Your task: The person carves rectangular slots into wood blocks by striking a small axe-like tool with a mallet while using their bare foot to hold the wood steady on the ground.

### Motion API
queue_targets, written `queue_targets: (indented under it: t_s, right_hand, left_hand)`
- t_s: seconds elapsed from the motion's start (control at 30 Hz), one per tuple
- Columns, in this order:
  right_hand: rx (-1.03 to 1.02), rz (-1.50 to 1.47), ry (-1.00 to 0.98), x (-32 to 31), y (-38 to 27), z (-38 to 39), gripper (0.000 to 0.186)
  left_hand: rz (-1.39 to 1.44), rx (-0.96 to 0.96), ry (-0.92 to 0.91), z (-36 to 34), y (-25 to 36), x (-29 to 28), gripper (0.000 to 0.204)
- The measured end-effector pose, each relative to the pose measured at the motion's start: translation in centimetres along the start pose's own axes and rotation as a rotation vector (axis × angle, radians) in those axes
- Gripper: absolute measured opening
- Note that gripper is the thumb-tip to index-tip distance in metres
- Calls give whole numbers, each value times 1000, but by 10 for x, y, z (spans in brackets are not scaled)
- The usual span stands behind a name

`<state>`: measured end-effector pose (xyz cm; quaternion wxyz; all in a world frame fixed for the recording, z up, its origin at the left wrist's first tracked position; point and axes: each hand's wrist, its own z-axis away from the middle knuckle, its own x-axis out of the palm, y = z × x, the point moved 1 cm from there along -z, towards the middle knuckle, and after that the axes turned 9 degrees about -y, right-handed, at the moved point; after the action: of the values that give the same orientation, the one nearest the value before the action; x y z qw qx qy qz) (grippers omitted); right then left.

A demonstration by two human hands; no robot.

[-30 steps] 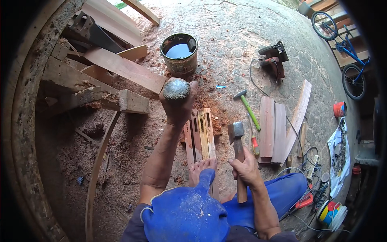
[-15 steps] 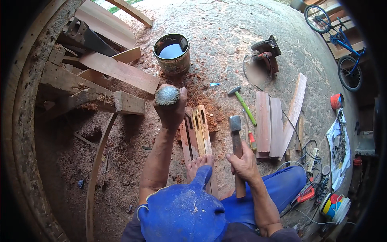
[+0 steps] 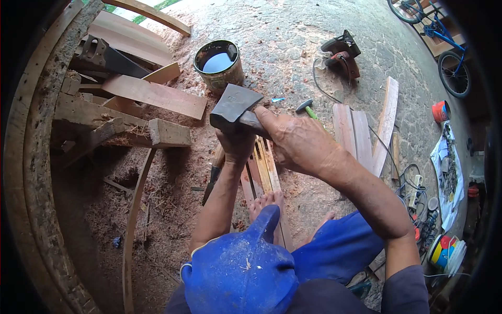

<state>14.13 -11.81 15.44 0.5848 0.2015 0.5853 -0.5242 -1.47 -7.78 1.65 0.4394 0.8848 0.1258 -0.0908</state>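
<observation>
My right hand (image 3: 293, 136) is closed around the wooden handle of a hatchet (image 3: 235, 103), whose broad dark steel head lies directly above my left hand (image 3: 238, 146). My left fist is wrapped around a chisel (image 3: 213, 178); the dark blade slants down and left out of the fist, while its handle top is hidden under the hatchet head. Just past my left hand, narrow wooden pieces with slots cut in them (image 3: 265, 166) lie on the ground. My bare foot (image 3: 266, 203) rests on them.
Behind stands a bucket of liquid (image 3: 219, 81). Boards and a handsaw (image 3: 107, 55) lie at left beside a rough beam (image 3: 170, 134). To the right are a green-handled hammer (image 3: 308, 108), a corded power saw (image 3: 342, 57), planks (image 3: 343, 131) and cables (image 3: 410, 180).
My right hand has swung the hatchet up and left, onto the top of the chisel in my left hand. The left hand has shifted down and slightly right, and the chisel blade now shows.
</observation>
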Motion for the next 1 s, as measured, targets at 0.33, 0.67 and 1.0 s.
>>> queue_targets:
  t_s: [0.33,0.67,1.0]
  right_hand:
    - [17,-14,77,-48,8,-68,37]
    - [-33,58,-19,-74,15,-108,34]
    - [-85,120,-194,-46,30,-80,48]
  left_hand:
    - [294,-410,20,-50,-52,6,15]
    - [263,-633,38,-66,-102,16,12]
    - [209,-296,14,-27,-56,11,16]
